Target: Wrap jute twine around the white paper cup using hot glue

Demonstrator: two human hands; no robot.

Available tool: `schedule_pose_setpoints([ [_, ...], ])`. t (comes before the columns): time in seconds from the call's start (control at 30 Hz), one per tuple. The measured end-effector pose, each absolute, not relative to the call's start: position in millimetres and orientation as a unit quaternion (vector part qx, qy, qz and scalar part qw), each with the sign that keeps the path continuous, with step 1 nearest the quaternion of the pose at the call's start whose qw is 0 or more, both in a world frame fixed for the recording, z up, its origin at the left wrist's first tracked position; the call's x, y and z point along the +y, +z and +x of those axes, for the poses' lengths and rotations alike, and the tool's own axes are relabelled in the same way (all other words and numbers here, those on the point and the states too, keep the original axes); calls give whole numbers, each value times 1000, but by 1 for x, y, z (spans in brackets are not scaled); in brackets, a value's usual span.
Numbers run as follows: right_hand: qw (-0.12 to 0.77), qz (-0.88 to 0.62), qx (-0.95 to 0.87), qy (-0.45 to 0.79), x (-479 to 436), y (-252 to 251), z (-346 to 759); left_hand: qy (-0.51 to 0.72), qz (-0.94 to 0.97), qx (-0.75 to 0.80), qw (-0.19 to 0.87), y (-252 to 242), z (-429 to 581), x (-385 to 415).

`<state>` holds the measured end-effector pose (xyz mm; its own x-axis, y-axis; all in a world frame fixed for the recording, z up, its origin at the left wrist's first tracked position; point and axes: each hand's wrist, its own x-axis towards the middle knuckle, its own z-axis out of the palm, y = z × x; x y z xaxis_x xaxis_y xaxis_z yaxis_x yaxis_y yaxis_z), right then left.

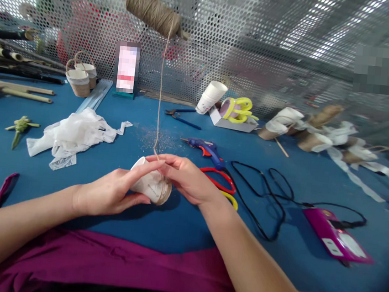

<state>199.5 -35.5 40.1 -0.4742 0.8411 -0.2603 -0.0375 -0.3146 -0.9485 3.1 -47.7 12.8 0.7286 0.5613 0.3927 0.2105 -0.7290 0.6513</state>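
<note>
Two bare hands on one white tapered paper cup (149,186), tilted between them over the blue surface (186,232); brown twine wraps its right end.

Nearest, this side of cup: magenta cloth (118,258).

Left hand (111,190) curled around the cup wall, thumb below, index finger across top; reads as a steadying grip. Right hand (188,177), at the cup's wrapped end, is closed in a pinch on the thin brown twine strand (159,106), probably to control its lay; exact fingertip contact partly hidden.

Beyond cup, to its right: blue hot-glue gun (206,147) with red trigger, likely parked for easy reach. Beyond cup, to its left: crumpled white lace ribbon (74,137).

Farthest, above cup: brown twine spool (152,11) by a perforated metal panel (232,44), presumably mounted high so the strand feeds straight down.
</note>
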Motion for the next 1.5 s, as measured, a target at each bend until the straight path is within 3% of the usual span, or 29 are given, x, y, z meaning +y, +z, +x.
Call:
schedule_pose_setpoints([
  [0.13,377,-426,-429,702,-36,43,201,285,857,265,338,15,4,-47],
  [0.4,452,-478,-472,586,-33,40,212,326,783,313,427,16,9,-43],
  [1.27,391,-530,-534,531,-35,39,211,319,798,277,430,23,5,-48],
  [1.5,371,-531,-541,537,-37,38,209,336,813,280,385,21,3,-49],
])
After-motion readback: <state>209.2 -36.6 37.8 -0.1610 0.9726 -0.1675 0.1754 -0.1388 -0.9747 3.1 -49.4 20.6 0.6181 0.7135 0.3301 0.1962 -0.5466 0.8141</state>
